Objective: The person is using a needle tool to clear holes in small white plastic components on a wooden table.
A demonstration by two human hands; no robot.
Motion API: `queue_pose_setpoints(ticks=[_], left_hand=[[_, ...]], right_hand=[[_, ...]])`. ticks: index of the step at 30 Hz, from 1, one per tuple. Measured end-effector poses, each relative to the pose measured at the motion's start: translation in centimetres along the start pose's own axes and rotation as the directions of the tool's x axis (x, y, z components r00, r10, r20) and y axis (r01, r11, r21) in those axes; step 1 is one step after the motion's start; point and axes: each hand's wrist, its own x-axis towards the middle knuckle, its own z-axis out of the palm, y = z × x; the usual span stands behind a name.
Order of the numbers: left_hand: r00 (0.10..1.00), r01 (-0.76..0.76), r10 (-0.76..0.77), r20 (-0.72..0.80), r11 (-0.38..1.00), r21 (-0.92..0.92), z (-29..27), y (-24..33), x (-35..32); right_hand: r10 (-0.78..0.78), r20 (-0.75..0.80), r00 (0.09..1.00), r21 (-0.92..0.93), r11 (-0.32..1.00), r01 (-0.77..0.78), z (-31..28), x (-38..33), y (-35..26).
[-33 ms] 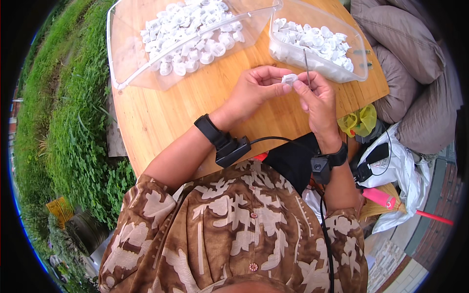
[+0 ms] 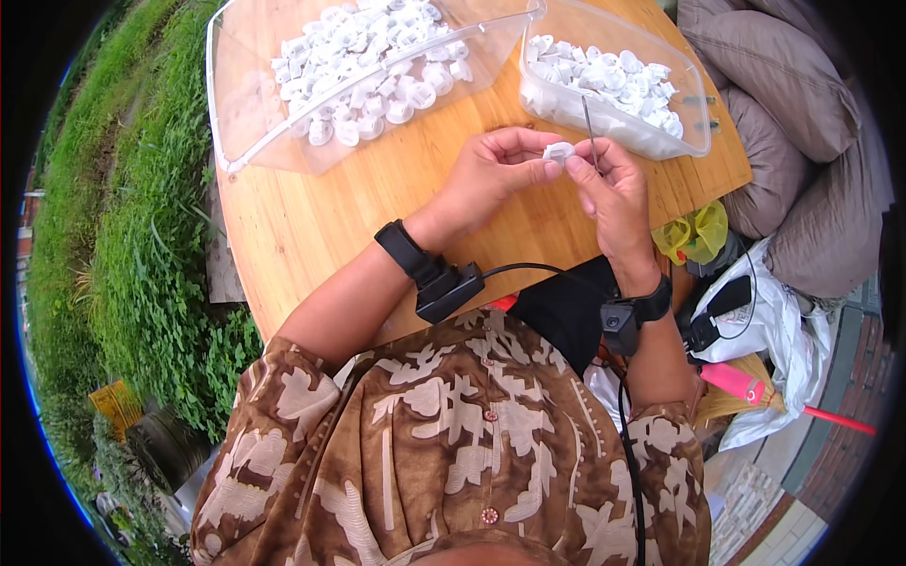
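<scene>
A brown shirt [image 2: 448, 443] bears pale, leaf-like shapes; the desk [image 2: 330, 236] is honey-coloured, the pinched piece [image 2: 559, 152] white, the wrist strap [image 2: 401, 249] black, the bag [image 2: 700, 232] yellow.

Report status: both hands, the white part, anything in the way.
Left hand pinching white plastic part. Right hand holding thin metal rod. Part over wooden table. No obstruction visible.

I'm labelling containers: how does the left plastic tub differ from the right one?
The left tub looks larger than the right tub. The left tub shows more white pieces; the right tub, fewer. Both are see-through, open-topped and stand on the wooden table.
</scene>
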Motion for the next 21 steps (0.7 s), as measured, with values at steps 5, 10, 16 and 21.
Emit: queue_pose_setpoints(ticks=[5, 10, 16, 21], left_hand=[[0.998, 0.058, -0.06, -0.024, 0.995, -0.077, -0.4, 0.0, 0.1], [0.993, 0.084, -0.087, -0.076, 0.995, -0.046, -1.0, 0.0, 0.4], [0.996, 0.067, -0.07, -0.056, 0.997, -0.048, -1.2, -0.3, 0.6], [0.998, 0.019, -0.015, -0.061, 0.998, 0.059, -1.3, -0.3, 0.6]], right_hand=[[-0.061, -0.034, 0.998, -0.393, 0.919, 0.043, -1.1, -0.7, -1.5], [-0.18, 0.014, 0.984, -0.58, 0.8, 0.154, -1.1, -1.9, -1.6], [-0.251, 0.119, 0.961, -0.694, 0.671, 0.261, -0.6, -2.3, -2.2], [-0.242, 0.152, 0.958, -0.709, 0.649, 0.276, -0.4, -2.2, -2.6]])
